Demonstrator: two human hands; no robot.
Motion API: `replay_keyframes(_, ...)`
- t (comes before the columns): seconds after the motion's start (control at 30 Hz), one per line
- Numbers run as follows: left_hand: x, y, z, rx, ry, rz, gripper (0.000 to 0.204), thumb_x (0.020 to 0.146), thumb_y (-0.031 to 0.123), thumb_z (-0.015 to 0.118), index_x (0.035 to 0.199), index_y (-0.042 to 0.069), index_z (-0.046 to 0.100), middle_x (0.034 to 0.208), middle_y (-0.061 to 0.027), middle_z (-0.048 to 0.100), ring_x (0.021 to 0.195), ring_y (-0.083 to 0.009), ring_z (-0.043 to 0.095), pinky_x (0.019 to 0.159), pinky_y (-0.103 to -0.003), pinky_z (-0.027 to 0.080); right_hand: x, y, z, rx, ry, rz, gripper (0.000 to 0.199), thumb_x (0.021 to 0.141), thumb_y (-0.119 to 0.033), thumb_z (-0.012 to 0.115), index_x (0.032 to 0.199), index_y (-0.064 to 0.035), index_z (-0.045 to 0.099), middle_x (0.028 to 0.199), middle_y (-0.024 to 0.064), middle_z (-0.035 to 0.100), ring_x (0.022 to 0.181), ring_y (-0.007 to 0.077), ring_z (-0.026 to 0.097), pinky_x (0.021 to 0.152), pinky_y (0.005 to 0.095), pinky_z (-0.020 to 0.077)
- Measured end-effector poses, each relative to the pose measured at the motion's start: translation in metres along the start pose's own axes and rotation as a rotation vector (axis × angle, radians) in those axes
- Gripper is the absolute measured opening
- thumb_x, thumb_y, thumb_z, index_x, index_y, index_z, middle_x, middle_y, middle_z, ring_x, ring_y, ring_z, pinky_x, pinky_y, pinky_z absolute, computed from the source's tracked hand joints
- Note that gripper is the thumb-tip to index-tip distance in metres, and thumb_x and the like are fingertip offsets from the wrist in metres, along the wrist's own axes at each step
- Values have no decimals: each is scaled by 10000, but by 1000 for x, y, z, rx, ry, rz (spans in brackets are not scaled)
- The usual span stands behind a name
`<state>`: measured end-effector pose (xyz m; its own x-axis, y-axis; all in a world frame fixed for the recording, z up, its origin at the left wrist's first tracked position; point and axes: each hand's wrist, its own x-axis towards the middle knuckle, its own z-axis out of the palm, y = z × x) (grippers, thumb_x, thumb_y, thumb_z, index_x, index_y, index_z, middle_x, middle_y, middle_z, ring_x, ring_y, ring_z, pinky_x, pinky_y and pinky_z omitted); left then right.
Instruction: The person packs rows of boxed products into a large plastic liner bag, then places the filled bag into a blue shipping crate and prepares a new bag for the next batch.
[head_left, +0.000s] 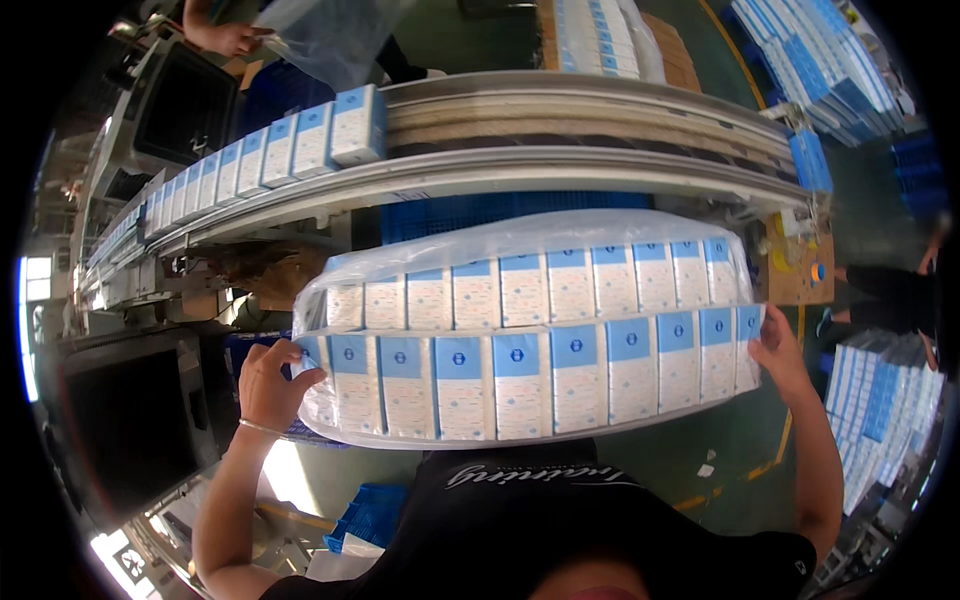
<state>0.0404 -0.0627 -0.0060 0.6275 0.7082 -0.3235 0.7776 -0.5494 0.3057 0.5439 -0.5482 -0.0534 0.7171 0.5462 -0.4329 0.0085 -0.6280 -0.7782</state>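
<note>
A long row of white-and-blue tissue packs (517, 392) stands side by side before my chest. My left hand (268, 384) grips its left end, thumb on the near side. At the opposite end, my right hand (785, 352) clasps the last pack, so the row is held between both hands. Behind it lies a second row of similar packs (520, 288). A clear plastic bag (480, 236) wraps the far row and shows below the near one. Parts of the fingers on both hands are hidden behind the packs.
A conveyor (600, 165) crosses beyond the bag, carrying a line of packs (312, 143) on its left half. Another person's hand (236, 40) holds a clear plastic sheet (335, 40) past it. Stacked packs (815, 65) and more bundles (868, 410) stand at the right. A blue crate (366, 512) sits low, left of centre.
</note>
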Motion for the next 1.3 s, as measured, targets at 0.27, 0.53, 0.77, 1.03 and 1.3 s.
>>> replay_keyframes(0.27, 4, -54, 8, -379, -418, -324, 782, 778, 346, 780, 1243, -118, 356, 1025, -280, 623, 956, -263, 671, 810, -373, 540, 15, -25, -7, 101, -362, 529, 639, 792, -318, 772, 1286, -40, 478, 1158, 87, 604, 1006, 231, 616, 720, 422, 549)
replay_keyframes(0.53, 62, 36, -40, 217, 28, 668, 606, 817, 378, 693, 1275, 30, 503, 1073, -145, 591, 1016, -299, 571, 863, -419, 472, 21, -147, 20, -1053, -180, -72, 466, 740, -154, 755, 1144, 1, 580, 1106, 142, 598, 998, 226, 601, 778, 352, 509)
replay_keyframes(0.77, 69, 11, -9, -263, -524, 445, 753, 908, 642, 416, 1344, 32, 471, 1322, -246, 508, 1170, -393, 539, 993, -441, 438, 82, -273, 206, -421, -278, -738, 410, 818, -116, 672, 1214, -85, 570, 1205, 109, 551, 1103, 238, 551, 860, 313, 468)
replay_keyframes(1.03, 218, -160, -99, 33, 535, 145, 367, 877, 323, 641, 1076, 15, 625, 994, -177, 675, 899, -314, 654, 821, -386, 514, 285, -288, 428, -293, 53, -512, 746, 825, -492, 660, 1209, 109, 439, 1160, 309, 570, 1094, 407, 571, 918, 407, 463)
replay_keyframes(1.3, 295, -360, -123, 143, 758, -743, 707, 814, 582, 598, 1192, -13, 560, 1190, -227, 573, 1171, -350, 521, 981, -430, 420, 270, -297, 425, -285, -96, -397, 789, 812, -488, 683, 1212, 142, 425, 1170, 311, 578, 1105, 389, 580, 934, 385, 455)
